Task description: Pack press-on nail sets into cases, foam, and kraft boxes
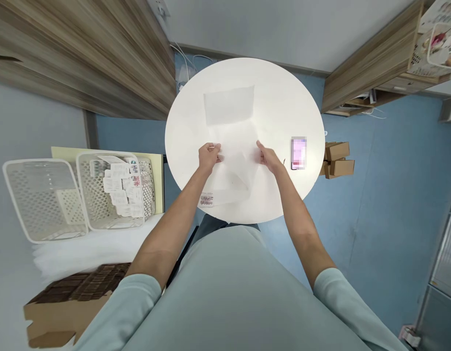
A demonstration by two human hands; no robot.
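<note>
Over a round white table (284, 97), both hands are on a thin translucent white sheet (235, 156), which looks like packing foam or film. At its left edge my left hand (209, 155) is closed in a pinch. My right hand (268, 157) grips the opposite edge, thumb against fingers. Farther back on the table lies another part of white sheeting (229, 105); whether it joins the held sheet I cannot tell. Near the front edge, left of the sheet's lower end, is a small packet (206, 200) with rows of pinkish-purple pieces.
A phone (299, 153) lies on the table at right, its screen blurred. To the left, one white basket (111, 192) holds several small packets beside another white basket (46, 200). Cardboard boxes (338, 160) sit beyond the table's right edge; flattened brown cardboard (68, 312) is at lower left.
</note>
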